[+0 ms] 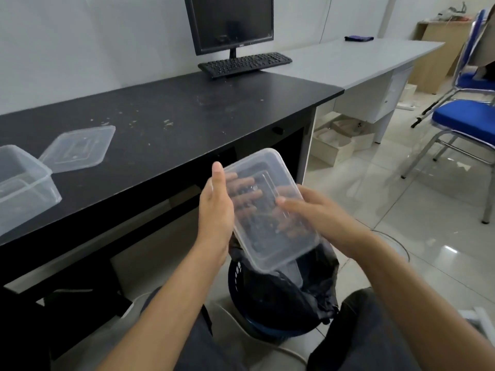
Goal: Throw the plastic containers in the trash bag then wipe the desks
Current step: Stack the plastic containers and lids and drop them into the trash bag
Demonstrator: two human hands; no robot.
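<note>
Logging the held item first: how does it look? (A)

Clear plastic container, rectangular, rounded corners, raised rim. Fingers show through its wall. Cannot tell whether a lid is fitted. (B)

Hands? (A)

Left hand grips the left long edge, thumb up along the rim, fingers curled beneath and visible through the plastic. Right hand grips the right long edge, thumb on top, fingers under. (B)

Location? (A)

In the air in front of the black surface, directly above the open mouth of a black trash bag that lines a dark blue basket on the floor. (B)

Surface and room? (A)

The black surface carries pale crumbs and smears, a second clear container at its left edge, and a loose clear lid leaning against that container. At the far end stand a monitor and a black keyboard. A grey surface adjoins on the right with a dark cloth on it. Blue-seated chairs stand on a glossy tiled floor. (B)

Orientation? (A)

Tilted, broad face toward the camera. Long axis runs from far-left and high to near-right and low; the lower short end points down into the bag's mouth. (B)
</note>
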